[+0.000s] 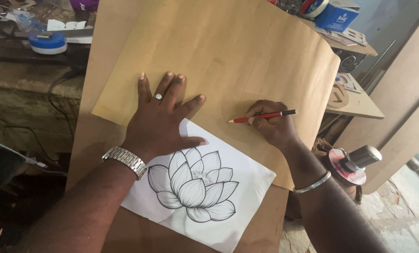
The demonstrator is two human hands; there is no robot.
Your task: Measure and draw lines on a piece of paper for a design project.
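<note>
Your right hand [271, 125] pinches a slim red pencil [261, 116] near its tip, point on the tan paper sheet [237, 51]; your left hand [161, 119] lies open, flat, grasping nothing, pinning sheet and white lotus print [204, 206] on the smooth board [108, 56]; both papers look light, limp, easily creased; press, do not pinch

A white rectangular paper sheet [228, 206] near the brown board's [104, 61] front edge is showing a black-outlined lotus with fine grey shading. The large tan kraft paper sheet [237, 51] is lying plain. A thin red pencil [261, 116] is showing a black end. A round blue-and-white tape roll [47, 43] is sitting by the bench's far left corner.
</note>
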